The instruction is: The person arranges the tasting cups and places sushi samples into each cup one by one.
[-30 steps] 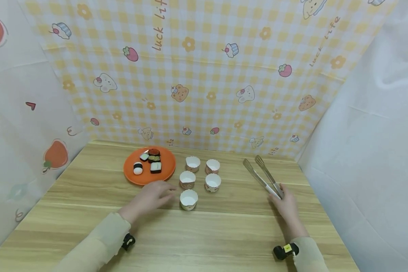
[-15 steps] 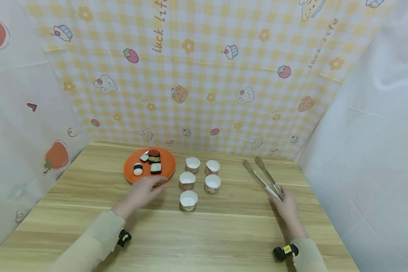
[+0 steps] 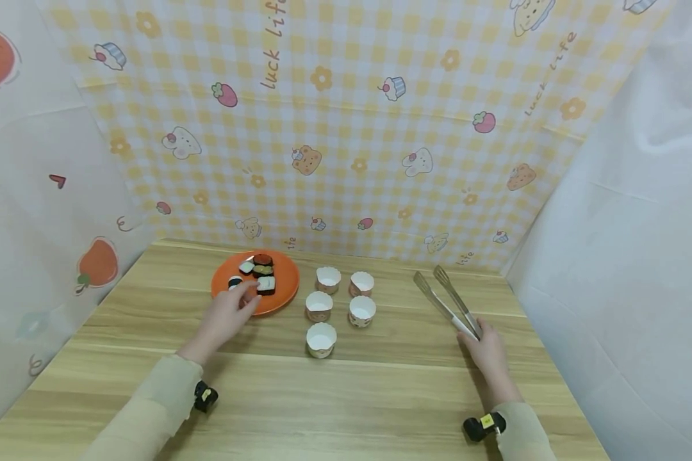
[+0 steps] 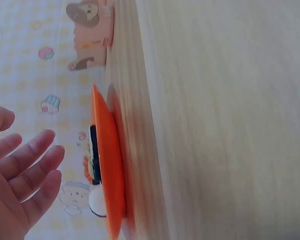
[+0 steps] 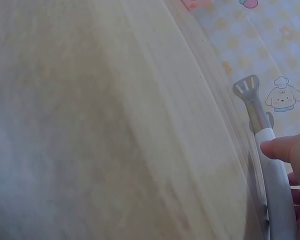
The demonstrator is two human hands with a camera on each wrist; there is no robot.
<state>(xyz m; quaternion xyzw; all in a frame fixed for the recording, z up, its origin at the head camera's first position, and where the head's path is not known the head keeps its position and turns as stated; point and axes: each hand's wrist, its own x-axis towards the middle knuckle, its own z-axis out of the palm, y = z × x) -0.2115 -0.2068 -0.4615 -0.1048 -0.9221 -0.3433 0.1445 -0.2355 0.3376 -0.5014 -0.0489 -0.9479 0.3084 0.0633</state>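
Orange and round, the plate [image 3: 288, 275] lies left of centre in the frame, with a square sushi piece [image 3: 267, 285] near its middle. The left hand [image 3: 225, 315] hangs over the plate's near edge, thumb and fingers loosely bent and apart, holding nothing; the left wrist view shows a gap between fingertips and food. At lower right, the right hand [image 3: 487, 352] grips the tongs [image 5: 275, 172] by the pale handle, their arms spread.

The likeliest trouble, I judge, is crowding: fingers aimed at the square sushi piece could nudge the banded roll [image 3: 234, 281] close by, partly hidden behind the hand. Pressing on the rim could tip or slide the plate. A slack right-hand grip could let the tongs twist.

Other food sits toward the plate's far side: a red-topped piece [image 3: 263, 259], a yellow-green one [image 3: 263, 271] and a small white one [image 3: 246, 267]. Five paper cups stand at the centre, between plate and tongs, so a low sweep across could topple them; they look light. The front cup [image 3: 321, 340] is most exposed. A checked cloth [image 3: 352, 128] rises behind the wooden table [image 3: 380, 403].
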